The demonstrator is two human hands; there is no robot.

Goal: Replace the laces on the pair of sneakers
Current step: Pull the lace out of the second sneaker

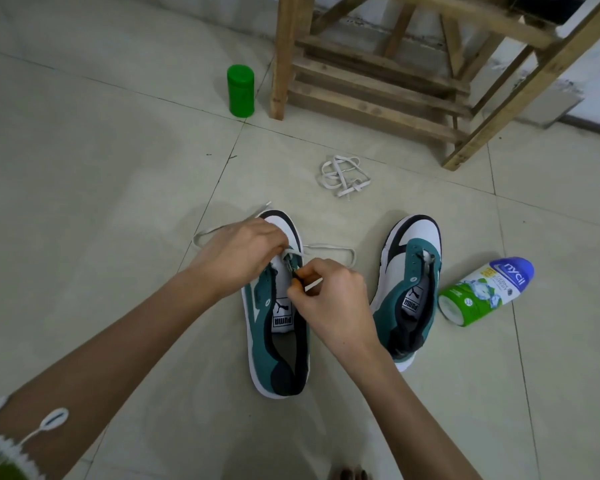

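Green canister (240, 91) far left, ignore. Left hand (243, 251) curls over the toe of the left sneaker (278, 358) on the floor and seems to hold the lace (326, 244) at the low eyelets. Right hand (329, 296) pinches the lace tip. Step, by my read: threading the first shoe, early rows. Next: feed the tip through an eyelet and pull the slack. Right sneaker (413, 271) is unlaced, with a spare lace bundle (343, 176) beyond it.

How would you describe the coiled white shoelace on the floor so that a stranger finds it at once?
Find the wooden stool at the top. On the pale tiled floor between its legs and the two green-and-white sneakers lies the coiled white shoelace. Unlike the other white lace, it is threaded through no shoe.
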